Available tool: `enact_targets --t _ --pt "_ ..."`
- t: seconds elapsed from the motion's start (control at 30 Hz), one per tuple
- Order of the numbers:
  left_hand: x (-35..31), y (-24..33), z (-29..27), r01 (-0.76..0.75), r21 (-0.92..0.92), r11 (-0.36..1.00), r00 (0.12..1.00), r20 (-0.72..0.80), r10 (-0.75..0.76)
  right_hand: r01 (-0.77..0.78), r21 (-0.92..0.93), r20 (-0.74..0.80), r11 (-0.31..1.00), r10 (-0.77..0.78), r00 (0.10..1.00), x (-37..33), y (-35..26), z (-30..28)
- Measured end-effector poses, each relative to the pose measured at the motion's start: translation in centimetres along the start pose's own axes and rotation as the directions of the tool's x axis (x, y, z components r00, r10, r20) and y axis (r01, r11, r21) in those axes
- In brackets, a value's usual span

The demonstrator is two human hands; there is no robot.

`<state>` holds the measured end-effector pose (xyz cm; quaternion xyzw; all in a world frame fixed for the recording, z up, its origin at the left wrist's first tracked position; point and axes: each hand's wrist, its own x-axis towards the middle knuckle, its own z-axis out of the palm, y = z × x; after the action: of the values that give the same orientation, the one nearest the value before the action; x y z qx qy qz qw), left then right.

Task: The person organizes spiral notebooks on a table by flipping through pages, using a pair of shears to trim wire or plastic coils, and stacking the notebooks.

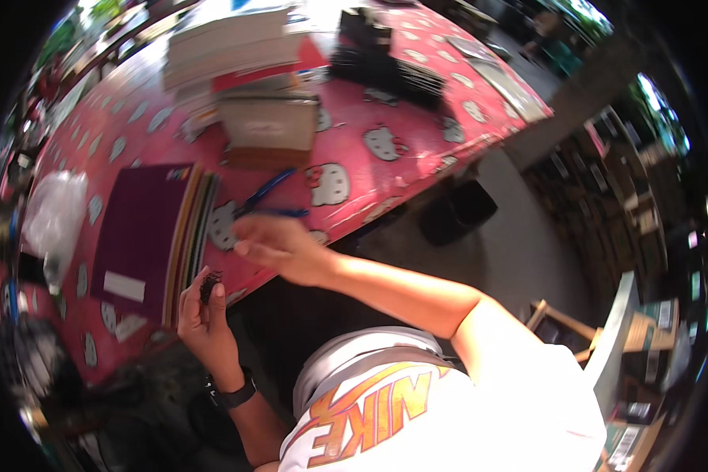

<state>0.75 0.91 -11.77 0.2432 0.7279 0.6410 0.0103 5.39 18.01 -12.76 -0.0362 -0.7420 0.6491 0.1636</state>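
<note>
At the near edge of the table, my left hand (204, 324) pinches a small black, wiry-looking bundle (210, 288) between thumb and fingers. A dark band circles that wrist. My right hand (282, 248) hovers to the right of it, over the table edge, its fingers smeared by motion. Just beyond the right hand lies a tool with two blue handles (271, 187); its head is blurred, so scissors or pliers I cannot tell. Left of both hands rests a thick stack of purple-topped covers (143, 228) with edges of several colours and a white label.
A pink cartoon-patterned cloth (354, 177) covers the table. Farther back stand a brown box (269, 130), a tall paper stack (226, 51) and a black stack (385, 75). A clear plastic bag (55, 216) sits at the left. A dark stool (458, 212) stands beyond the table's right edge.
</note>
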Motion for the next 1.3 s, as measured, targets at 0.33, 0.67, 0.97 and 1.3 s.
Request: enact_targets --t 0.33,0.67,0.97,1.3 --pt "1.7 -0.2 9.0 -0.445 0.471 0.761 0.888 0.343 0.307 -0.166 0.972 0.073 0.166 0.459 0.886 -3.8 3.7 -2.2" --pt "16.0 -0.2 -10.7 -0.318 0.63 0.708 0.842 -0.156 0.517 -0.35 0.639 0.236 0.685 0.258 0.937 1.3 -2.7 0.1" --pt "37.7 -7.8 -28.0 0.412 0.775 0.479 0.829 -0.537 0.156 -0.352 0.474 0.205 0.807 0.287 0.936 3.2 -0.7 -0.9" --pt "28.9 -14.0 -25.6 0.059 0.997 0.039 0.956 -0.045 -0.291 -0.323 0.322 0.054 0.89 0.324 0.945 4.3 -0.2 -1.6"
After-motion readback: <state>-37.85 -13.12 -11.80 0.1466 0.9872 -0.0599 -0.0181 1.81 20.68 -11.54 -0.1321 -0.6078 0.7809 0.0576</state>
